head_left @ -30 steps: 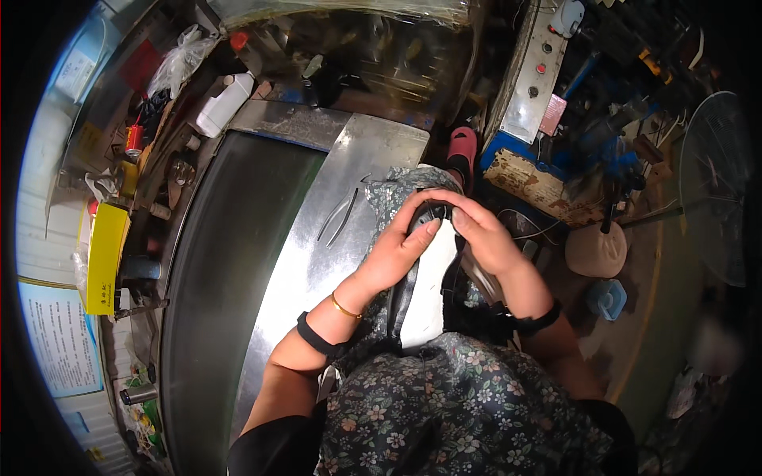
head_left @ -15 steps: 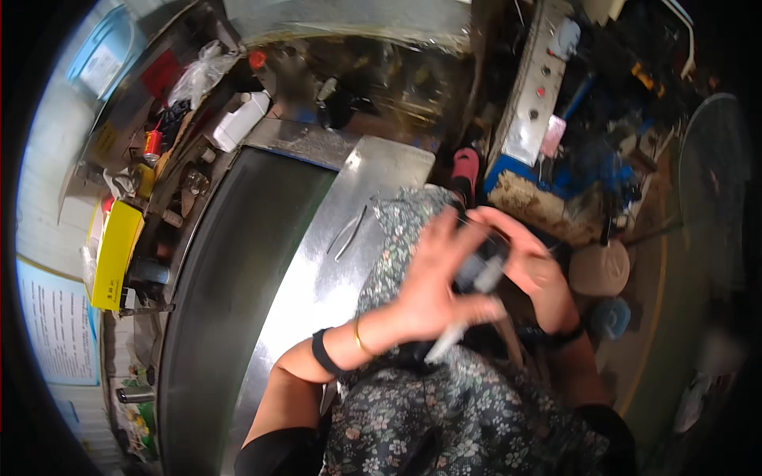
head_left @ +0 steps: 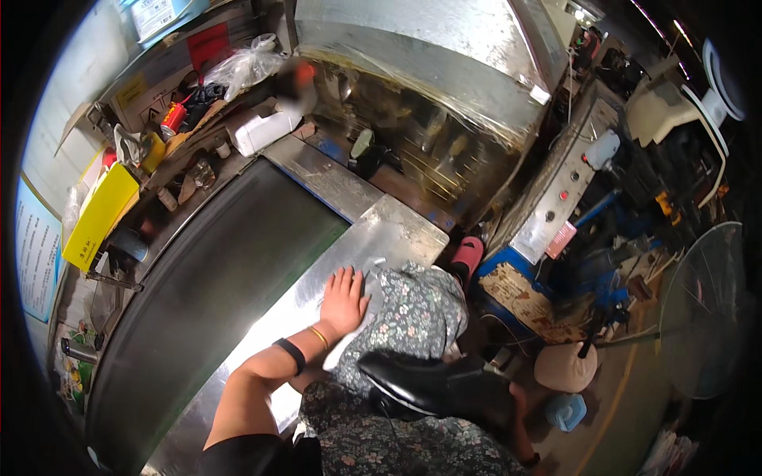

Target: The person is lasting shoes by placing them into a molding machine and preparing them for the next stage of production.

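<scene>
My left hand (head_left: 343, 300) lies flat on the bare metal ledge (head_left: 298, 305), fingers stretched out, beside the floral cloth (head_left: 413, 305) over my lap. A glossy black leather boot (head_left: 432, 382) lies sideways across my lap, its toe pointing left. My right hand (head_left: 520, 408) is at the boot's right end, holding it; most of its fingers are hidden behind the boot. A small pale piece (head_left: 376, 262) shows on the ledge just beyond my left hand, too little of it visible to name.
Left of the ledge runs a dark conveyor belt (head_left: 230, 270). Beyond it, a cluttered shelf holds a yellow box (head_left: 99, 218), a red can (head_left: 173, 119) and a white jug (head_left: 266, 131). To the right stand a machine with a button panel (head_left: 559, 198), a beige container (head_left: 565, 366) and a blue tub (head_left: 565, 412).
Both hands were together over my lap, blurred, around something dark and pale. Now my left hand rests on the ledge and my right has moved lower with the boot. The view has shifted.
</scene>
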`<control>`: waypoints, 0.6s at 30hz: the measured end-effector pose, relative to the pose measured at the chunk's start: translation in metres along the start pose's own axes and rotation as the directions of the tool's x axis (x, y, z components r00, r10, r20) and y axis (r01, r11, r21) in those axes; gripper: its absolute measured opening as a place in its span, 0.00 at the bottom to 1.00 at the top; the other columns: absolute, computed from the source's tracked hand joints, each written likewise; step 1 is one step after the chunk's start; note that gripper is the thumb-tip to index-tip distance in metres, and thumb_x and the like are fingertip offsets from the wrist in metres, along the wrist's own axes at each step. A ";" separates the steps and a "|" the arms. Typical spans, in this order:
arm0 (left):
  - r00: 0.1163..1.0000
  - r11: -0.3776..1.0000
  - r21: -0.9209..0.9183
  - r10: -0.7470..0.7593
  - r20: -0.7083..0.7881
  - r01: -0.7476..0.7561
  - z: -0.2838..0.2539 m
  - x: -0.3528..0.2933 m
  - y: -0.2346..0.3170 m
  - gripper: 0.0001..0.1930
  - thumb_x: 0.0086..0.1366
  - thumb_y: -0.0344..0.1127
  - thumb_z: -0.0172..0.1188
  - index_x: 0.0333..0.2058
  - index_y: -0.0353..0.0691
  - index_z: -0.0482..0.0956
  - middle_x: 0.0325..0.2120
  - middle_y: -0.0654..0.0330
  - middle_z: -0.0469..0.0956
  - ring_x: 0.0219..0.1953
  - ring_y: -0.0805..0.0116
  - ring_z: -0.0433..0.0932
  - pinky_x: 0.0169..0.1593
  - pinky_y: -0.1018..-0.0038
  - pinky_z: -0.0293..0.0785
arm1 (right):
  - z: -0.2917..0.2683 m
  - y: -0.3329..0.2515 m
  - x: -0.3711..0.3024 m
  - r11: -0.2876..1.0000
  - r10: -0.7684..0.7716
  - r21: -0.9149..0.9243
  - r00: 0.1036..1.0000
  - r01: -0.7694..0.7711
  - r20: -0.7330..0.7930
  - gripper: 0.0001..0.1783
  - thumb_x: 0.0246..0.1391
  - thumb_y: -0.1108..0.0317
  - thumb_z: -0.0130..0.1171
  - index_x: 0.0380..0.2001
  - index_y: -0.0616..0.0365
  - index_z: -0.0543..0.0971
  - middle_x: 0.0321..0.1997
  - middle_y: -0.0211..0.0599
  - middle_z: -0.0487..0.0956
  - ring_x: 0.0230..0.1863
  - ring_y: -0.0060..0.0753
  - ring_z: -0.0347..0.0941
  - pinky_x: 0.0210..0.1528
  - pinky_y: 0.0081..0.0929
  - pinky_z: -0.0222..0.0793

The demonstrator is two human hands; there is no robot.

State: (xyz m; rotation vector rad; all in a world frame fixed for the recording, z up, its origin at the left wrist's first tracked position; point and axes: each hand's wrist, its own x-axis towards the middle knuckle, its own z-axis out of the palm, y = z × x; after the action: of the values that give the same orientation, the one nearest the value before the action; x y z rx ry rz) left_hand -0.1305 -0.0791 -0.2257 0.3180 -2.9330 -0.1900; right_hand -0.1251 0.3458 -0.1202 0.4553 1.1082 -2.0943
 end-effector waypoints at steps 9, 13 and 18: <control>0.997 0.981 -0.191 -0.048 -0.056 0.036 0.001 -0.002 0.000 0.29 0.63 0.46 0.56 0.60 0.37 0.70 0.60 0.40 0.69 0.65 0.41 0.64 0.68 0.51 0.57 | 0.206 -0.076 0.294 0.884 -0.460 -0.019 0.878 0.466 0.136 0.26 0.55 0.63 0.67 0.53 0.67 0.75 0.51 0.38 0.80 0.51 0.30 0.76 0.56 0.31 0.70; 0.996 0.983 -0.179 -0.047 -0.073 0.033 -0.003 -0.002 0.001 0.29 0.63 0.46 0.56 0.59 0.38 0.71 0.59 0.41 0.69 0.64 0.41 0.65 0.67 0.51 0.59 | 0.278 -0.054 0.439 0.476 -0.521 -0.709 0.816 0.520 0.249 0.50 0.46 0.58 0.74 0.68 0.66 0.62 0.58 0.49 0.77 0.57 0.40 0.74 0.58 0.31 0.69; 0.995 0.981 -0.189 -0.061 -0.082 0.044 -0.003 -0.001 0.002 0.28 0.63 0.46 0.56 0.59 0.37 0.71 0.59 0.42 0.70 0.63 0.42 0.66 0.66 0.51 0.60 | 0.290 -0.028 0.473 0.275 -0.458 -0.799 0.803 0.535 0.380 0.43 0.56 0.60 0.65 0.68 0.69 0.60 0.63 0.60 0.73 0.64 0.49 0.70 0.64 0.33 0.64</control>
State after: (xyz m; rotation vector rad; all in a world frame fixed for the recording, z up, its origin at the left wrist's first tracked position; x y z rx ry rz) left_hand -0.1290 -0.0775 -0.2222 0.3655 -2.7950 -0.4445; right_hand -0.4637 -0.0838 -0.2191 -0.5981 2.3178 -1.5709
